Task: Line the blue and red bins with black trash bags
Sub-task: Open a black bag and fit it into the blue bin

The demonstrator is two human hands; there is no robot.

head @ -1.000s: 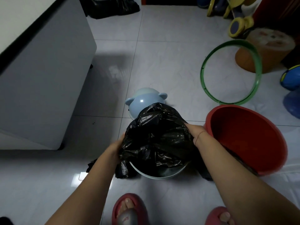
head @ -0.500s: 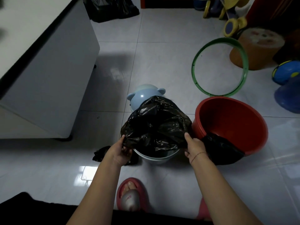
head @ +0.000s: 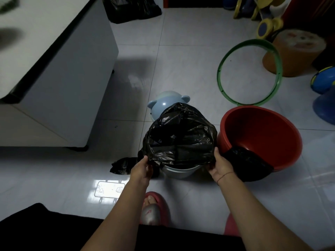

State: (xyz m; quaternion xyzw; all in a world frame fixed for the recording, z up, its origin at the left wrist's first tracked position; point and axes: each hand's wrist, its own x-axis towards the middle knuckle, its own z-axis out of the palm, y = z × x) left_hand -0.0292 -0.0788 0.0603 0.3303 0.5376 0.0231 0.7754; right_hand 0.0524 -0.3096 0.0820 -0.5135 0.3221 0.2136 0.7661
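A black trash bag (head: 179, 138) billows over the blue bin (head: 181, 172), whose pale rim shows only at the near side. My left hand (head: 143, 167) grips the bag's near-left edge. My right hand (head: 220, 164) grips its near-right edge. The bin's light blue lid (head: 164, 104) with two ears sits just behind the bag. The red bin (head: 261, 136) stands to the right, tilted toward me, with another black bag (head: 246, 164) draped over its near rim. A further crumpled black bag (head: 123, 165) lies on the floor left of the blue bin.
A white cabinet (head: 59, 73) with a dark top edge fills the left. A green hoop (head: 251, 71) leans behind the red bin against an orange stool (head: 295, 53). Toys and blue objects crowd the far right. My red slippers (head: 155, 209) are on the tiled floor below.
Both hands have pulled back from deep beside the bag to its near edge, and the bag's mouth is spread wider over the bin. The view has drawn back.
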